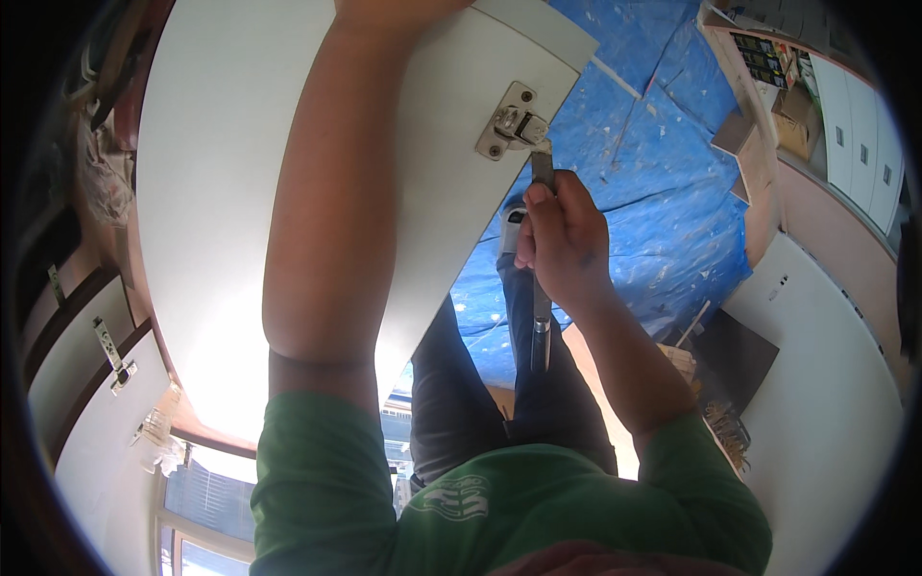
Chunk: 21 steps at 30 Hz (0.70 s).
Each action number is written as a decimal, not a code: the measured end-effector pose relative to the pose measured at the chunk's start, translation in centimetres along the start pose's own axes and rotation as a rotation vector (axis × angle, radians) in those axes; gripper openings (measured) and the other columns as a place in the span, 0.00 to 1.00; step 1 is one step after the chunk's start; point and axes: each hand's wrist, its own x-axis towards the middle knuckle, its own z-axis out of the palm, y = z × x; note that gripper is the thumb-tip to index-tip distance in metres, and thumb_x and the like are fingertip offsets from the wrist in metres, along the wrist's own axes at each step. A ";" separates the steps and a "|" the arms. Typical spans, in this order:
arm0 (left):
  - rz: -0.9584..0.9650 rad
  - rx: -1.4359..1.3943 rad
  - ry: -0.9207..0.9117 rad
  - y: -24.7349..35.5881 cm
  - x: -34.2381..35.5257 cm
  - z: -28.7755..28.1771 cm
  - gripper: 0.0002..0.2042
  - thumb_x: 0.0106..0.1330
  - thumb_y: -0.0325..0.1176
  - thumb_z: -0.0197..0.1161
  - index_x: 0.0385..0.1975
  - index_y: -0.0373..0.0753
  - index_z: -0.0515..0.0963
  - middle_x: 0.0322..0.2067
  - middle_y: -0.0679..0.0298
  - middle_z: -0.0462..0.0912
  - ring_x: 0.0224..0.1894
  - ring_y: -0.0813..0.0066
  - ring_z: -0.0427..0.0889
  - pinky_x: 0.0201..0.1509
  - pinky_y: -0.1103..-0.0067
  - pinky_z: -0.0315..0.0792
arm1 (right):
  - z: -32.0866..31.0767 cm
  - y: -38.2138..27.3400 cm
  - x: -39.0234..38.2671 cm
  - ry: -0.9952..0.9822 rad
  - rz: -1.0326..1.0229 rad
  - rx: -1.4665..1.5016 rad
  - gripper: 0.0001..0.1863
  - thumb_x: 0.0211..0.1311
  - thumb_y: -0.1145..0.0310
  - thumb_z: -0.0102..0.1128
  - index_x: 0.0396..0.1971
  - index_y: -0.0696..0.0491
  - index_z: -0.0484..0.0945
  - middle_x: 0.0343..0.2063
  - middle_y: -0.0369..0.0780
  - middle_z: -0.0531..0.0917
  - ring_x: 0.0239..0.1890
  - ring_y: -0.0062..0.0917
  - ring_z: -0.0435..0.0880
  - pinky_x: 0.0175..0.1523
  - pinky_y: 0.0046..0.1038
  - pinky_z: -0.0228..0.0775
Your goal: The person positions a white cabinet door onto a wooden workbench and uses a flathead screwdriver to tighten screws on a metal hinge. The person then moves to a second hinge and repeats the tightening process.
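Note:
A large white cabinet door (230, 144) fills the left and upper middle of the head view. Near its right edge a metal concealed hinge (514, 125) is fixed with screws. My right hand (569, 235) is closed round a long, flat grey metal tool (542, 305) with a shiny rounded lower end; its exact kind I cannot make out. The tool's upper end meets or lies very close to the hinge's outer arm. My left arm stretches up across the door, and my left hand (408, 8) is at the top border, its fingers cut off from view.
Blue plastic sheeting (624, 202) with pale specks covers the floor. Cabinet panels with hinges (115, 370) stand at the left. A white panel (816, 336) leans at the right, beside a dark board (735, 355). Drawers (850, 144) and a cardboard box (795, 115) are at the far right.

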 end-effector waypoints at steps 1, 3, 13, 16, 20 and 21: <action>0.012 0.010 0.010 0.0 0.0 0.0 0.15 0.68 0.40 0.63 0.31 0.31 0.84 0.25 0.47 0.84 0.29 0.54 0.85 0.36 0.67 0.75 | 0.2 -0.3 0.2 0.013 -0.001 0.004 0.11 0.79 0.66 0.48 0.35 0.55 0.69 0.14 0.35 0.72 0.14 0.15 0.73 0.22 0.24 0.69; -0.001 0.041 0.003 -0.1 0.0 -0.2 0.14 0.67 0.40 0.62 0.32 0.33 0.85 0.26 0.46 0.84 0.31 0.50 0.86 0.37 0.65 0.76 | 0.7 -1.0 0.8 0.038 -0.005 0.011 0.11 0.79 0.66 0.48 0.34 0.55 0.68 0.14 0.34 0.72 0.14 0.15 0.73 0.21 0.24 0.70; 0.003 0.100 0.001 -0.1 0.1 -0.6 0.14 0.66 0.42 0.62 0.34 0.39 0.87 0.29 0.47 0.86 0.36 0.48 0.87 0.44 0.64 0.80 | 1.0 -1.2 0.8 0.060 -0.002 0.020 0.11 0.79 0.64 0.49 0.37 0.55 0.70 0.17 0.33 0.71 0.15 0.14 0.72 0.21 0.23 0.69; -0.046 0.143 -0.028 0.1 0.2 -0.8 0.15 0.66 0.44 0.60 0.34 0.40 0.88 0.30 0.48 0.87 0.37 0.48 0.87 0.47 0.63 0.80 | 1.0 -1.5 1.3 0.071 -0.008 0.009 0.11 0.80 0.65 0.49 0.37 0.55 0.70 0.17 0.33 0.72 0.16 0.13 0.72 0.21 0.23 0.69; 0.045 0.228 0.005 1.0 -0.6 -1.1 0.16 0.66 0.44 0.59 0.34 0.40 0.88 0.30 0.49 0.87 0.37 0.48 0.87 0.51 0.62 0.78 | 0.6 -0.4 -0.2 0.046 -0.005 -0.099 0.10 0.80 0.66 0.49 0.36 0.56 0.70 0.16 0.33 0.72 0.16 0.13 0.72 0.23 0.22 0.70; 0.064 0.236 0.002 1.0 -0.7 -1.1 0.16 0.66 0.44 0.58 0.33 0.40 0.88 0.30 0.49 0.87 0.37 0.48 0.87 0.52 0.62 0.78 | 0.3 -0.3 -0.3 0.028 -0.018 -0.127 0.10 0.80 0.66 0.49 0.36 0.56 0.70 0.16 0.33 0.71 0.16 0.13 0.73 0.23 0.22 0.70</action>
